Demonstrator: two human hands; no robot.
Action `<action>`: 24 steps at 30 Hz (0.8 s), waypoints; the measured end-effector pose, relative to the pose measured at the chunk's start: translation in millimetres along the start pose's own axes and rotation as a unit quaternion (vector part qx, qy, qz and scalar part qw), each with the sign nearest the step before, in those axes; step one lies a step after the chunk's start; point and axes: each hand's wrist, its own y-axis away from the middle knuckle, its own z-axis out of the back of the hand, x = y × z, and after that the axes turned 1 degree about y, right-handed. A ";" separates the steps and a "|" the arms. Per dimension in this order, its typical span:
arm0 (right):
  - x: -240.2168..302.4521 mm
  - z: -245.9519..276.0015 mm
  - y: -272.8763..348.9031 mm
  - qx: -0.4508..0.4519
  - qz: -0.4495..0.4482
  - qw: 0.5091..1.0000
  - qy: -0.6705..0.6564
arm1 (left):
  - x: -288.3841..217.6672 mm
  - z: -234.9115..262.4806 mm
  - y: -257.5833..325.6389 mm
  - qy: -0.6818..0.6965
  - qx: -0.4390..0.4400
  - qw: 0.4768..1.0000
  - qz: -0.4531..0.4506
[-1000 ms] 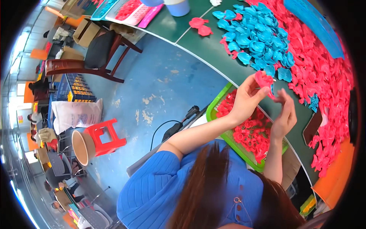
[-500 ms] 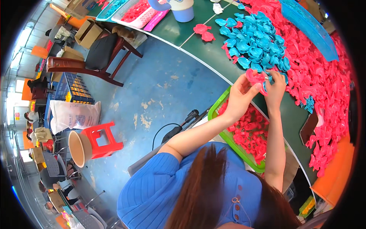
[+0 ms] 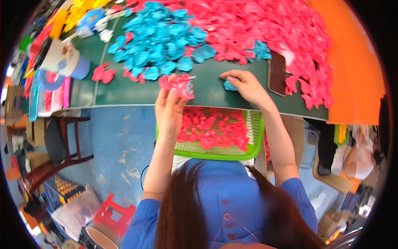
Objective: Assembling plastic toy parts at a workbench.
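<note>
My left hand (image 3: 168, 112) is closed on a glossy pink plastic part (image 3: 180, 86), held just above the table's front edge. A bit of teal shows on the part's right side, and a thin metal pin (image 3: 192, 77) sticks out of its top. To the right, my right hand (image 3: 248, 88) is low over the green tabletop with its fingers curled round a small teal plastic piece (image 3: 229, 86), partly hidden under them. Beyond both hands lies a heap of teal shell-shaped pieces (image 3: 153, 41). Below them is a green basket (image 3: 224, 157) of small pink parts (image 3: 211, 128).
A large pile of pink parts (image 3: 265, 25) covers the back and right of the table (image 3: 207, 93). A dark phone (image 3: 277, 74) lies right of my right hand. At the left stand a blue-and-white cup (image 3: 68, 62) and two loose pink pieces (image 3: 103, 74). A red stool (image 3: 112, 213) is on the floor.
My hands were together on the pink part; now they are apart, the left keeping the part and the right moved away to a teal piece. The view has swung round toward the right.
</note>
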 end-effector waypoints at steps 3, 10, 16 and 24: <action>-5.8 3.3 4.5 -0.074 0.047 0.988 0.129 | 8.2 -9.6 -1.9 -0.008 0.033 0.998 0.043; -3.7 -3.1 29.4 -0.197 0.126 0.934 0.271 | 15.0 -18.9 4.1 -0.046 0.047 0.995 0.080; -12.7 -16.6 75.5 -0.125 0.249 0.905 0.321 | 11.4 -11.8 3.5 0.012 0.049 0.992 0.119; 45.5 -22.5 58.9 -0.285 0.167 0.943 -0.035 | 14.3 -26.0 14.6 -0.024 0.088 0.977 0.193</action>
